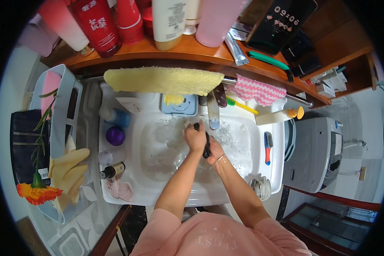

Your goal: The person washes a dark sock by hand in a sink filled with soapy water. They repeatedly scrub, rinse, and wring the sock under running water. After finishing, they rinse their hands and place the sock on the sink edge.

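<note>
A wet black cloth (207,148), bunched into a narrow roll, is held between both hands over the white washbasin (192,194). My left hand (195,137) grips its upper part, with a little foam at the fingers. Lower down and to the right, my right hand (215,150) holds the other part; a thin bracelet circles that wrist. Sudsy water (163,153) covers the basin's bottom. Just above the hands is the metal faucet (213,112). Behind it, a blue soap dish (180,110) carries yellow soap. Parts of the cloth are hidden by the fingers.
A yellow towel (163,80) and a pink-and-white cloth (260,89) hang on the rail. A pump bottle (275,116), a brush (267,148) and a grey cloth (260,187) line the right rim. Bottles, a purple ball-shaped object (115,135) and a pink cloth (120,189) stand left.
</note>
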{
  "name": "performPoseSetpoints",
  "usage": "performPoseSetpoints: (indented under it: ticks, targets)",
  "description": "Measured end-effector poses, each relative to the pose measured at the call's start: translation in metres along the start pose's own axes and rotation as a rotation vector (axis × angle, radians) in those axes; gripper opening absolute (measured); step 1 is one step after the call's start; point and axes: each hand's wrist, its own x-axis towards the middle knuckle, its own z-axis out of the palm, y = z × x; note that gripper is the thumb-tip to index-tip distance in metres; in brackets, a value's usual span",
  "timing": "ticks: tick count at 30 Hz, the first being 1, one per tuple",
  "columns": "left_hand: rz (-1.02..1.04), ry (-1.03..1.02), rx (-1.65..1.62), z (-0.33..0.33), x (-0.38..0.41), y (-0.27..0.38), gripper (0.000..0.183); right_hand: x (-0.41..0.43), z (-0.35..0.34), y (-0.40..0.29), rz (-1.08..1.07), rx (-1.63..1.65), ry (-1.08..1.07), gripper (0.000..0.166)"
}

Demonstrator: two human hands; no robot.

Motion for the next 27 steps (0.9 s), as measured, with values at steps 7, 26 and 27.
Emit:
performPoseSetpoints:
  ticks: [7, 26, 27]
  targets:
    - [0.261, -0.1, -0.017, 0.013, -0.033, -0.012, 0.029, -0.002, -0.008, -0.024, -0.075, -0.108, -0.085, 0.021]
    - [-0.273, -0.303, -1.002, 0.006, 0.002, -0.026, 0.022, -0.027, 0.017, -0.048, -0.103, -0.238, 0.049, 0.038]
    - [-0.131, -0.246, -0.927, 0.002, 0.0, -0.017, 0.023, -0.036, 0.02, -0.045, -0.042, -0.316, 0.14, 0.04]
